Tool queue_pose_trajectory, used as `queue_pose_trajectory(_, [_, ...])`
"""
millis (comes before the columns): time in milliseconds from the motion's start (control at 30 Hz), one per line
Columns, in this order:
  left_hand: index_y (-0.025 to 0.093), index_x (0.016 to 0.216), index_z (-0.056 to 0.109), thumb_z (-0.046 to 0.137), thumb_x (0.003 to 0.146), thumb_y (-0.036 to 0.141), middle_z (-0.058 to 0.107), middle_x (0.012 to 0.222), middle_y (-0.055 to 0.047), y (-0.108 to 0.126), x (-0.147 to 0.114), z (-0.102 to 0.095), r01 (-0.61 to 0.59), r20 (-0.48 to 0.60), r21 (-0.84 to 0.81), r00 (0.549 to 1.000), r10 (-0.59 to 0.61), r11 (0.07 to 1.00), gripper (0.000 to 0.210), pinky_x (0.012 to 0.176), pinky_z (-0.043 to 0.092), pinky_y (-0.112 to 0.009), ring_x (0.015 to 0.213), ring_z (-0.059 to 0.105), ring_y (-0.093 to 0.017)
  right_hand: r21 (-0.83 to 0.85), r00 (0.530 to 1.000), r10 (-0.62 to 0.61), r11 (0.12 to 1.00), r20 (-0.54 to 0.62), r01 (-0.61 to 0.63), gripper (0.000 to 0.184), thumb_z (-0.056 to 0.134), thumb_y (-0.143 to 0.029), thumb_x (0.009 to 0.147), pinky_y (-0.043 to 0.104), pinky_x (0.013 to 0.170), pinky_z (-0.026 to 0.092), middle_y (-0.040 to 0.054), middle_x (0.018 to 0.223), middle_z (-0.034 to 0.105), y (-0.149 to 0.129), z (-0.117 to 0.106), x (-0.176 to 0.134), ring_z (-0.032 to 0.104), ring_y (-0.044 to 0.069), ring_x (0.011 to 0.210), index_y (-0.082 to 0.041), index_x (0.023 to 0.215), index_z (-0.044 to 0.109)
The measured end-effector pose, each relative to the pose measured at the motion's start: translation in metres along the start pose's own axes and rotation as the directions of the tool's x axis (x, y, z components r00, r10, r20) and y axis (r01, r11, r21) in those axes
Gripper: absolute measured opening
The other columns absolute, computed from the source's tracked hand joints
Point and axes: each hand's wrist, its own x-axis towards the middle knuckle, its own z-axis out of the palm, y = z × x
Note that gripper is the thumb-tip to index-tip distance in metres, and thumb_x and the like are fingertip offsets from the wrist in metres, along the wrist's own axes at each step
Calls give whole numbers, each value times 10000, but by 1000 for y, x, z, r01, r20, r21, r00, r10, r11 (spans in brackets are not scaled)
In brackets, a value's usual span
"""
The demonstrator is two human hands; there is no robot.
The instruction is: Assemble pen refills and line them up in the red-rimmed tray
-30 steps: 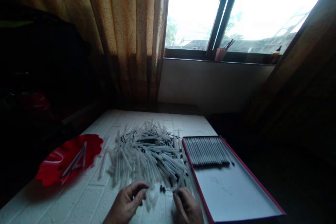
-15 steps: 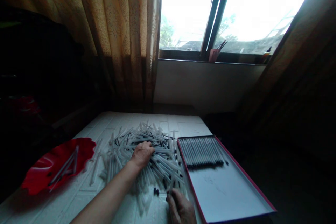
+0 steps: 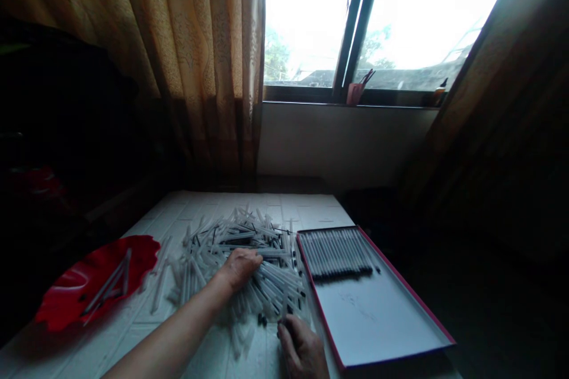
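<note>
A large heap of clear, pen-like plastic tubes (image 3: pixel 275 281) lies on the white table, some with dark ends. My left hand (image 3: pixel 241 266) reaches over the heap with its fingers curled down into the tubes; what they hold, if anything, is hidden. At the near edge of the heap, my right hand (image 3: pixel 303 346) is closed with thumb and fingers pinched on a clear tube (image 3: pixel 285 301) that points upward. Two small black caps (image 3: pixel 262 320) lie just left of it. Right of that hand is a shallow box (image 3: pixel 364 325) with pink-red edges, holding a row of black-ended tubes (image 3: pixel 340 251).
A red scalloped dish (image 3: pixel 62 296) with several tubes in it stands at the table's left. One black-ended tube (image 3: pixel 371 257) lies slightly apart in the box. Behind the white tabletop (image 3: pixel 306 207) are a curtain, a wall and a window with a pink cup (image 3: pixel 354 93) on its sill.
The view has shifted slightly, so the window and box sit a little further left. My left hand is a touch lower on the heap; my right hand still pinches the tube.
</note>
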Motion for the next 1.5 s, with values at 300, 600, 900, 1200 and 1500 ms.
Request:
queue_pose_trajectory(300, [248, 948, 537, 448, 924, 436, 711, 860, -61, 15, -57, -30, 89, -369, -435, 890, -267, 896, 209, 696, 558, -340, 803, 715, -243, -62, 991, -131, 989, 15, 132, 282, 377, -363, 980, 229, 628, 513, 45, 813, 712, 3, 1, -5, 695, 184, 709, -234, 1013, 625])
queue_pose_trajectory(600, [255, 911, 394, 461, 829, 609, 721, 784, -7, 29, -108, -15, 83, -280, -858, 751, -597, 507, 370, 495, 557, -304, 585, 728, -206, -309, 893, -318, 856, 319, 415, 229, 408, -265, 950, 227, 568, 456, 20, 741, 649, -15, -11, -6, 654, 174, 637, -243, 1080, 594])
queue_pose_trajectory(900, [249, 902, 426, 622, 690, 624, 693, 752, 43, 24, -115, -26, 70, -190, -940, 702, -686, 332, 473, 467, 511, -236, 566, 709, -171, -311, 869, -365, 828, 334, 467, 220, 407, -256, 953, 229, 559, 419, 17, 736, 635, -18, -14, -6, 636, 165, 623, -230, 1094, 574])
queue_pose_trajectory(1200, [243, 902, 423, 600, 718, 605, 702, 762, 29, 25, -116, -24, 92, -183, -932, 716, -674, 351, 443, 469, 510, -247, 592, 721, -186, -290, 902, -330, 866, 279, 407, 249, 370, -293, 975, 227, 564, 402, 11, 704, 619, -29, -15, -5, 605, 159, 604, -249, 1023, 610])
queue_pose_trajectory(1500, [236, 876, 453, 623, 715, 620, 720, 754, 12, 24, -116, -20, 99, -158, -932, 754, -638, 348, 449, 505, 529, -274, 600, 721, -194, -302, 870, -333, 841, 363, 448, 214, 476, -235, 915, 225, 592, 428, 20, 770, 652, -23, -18, -4, 630, 169, 668, -245, 1093, 594])
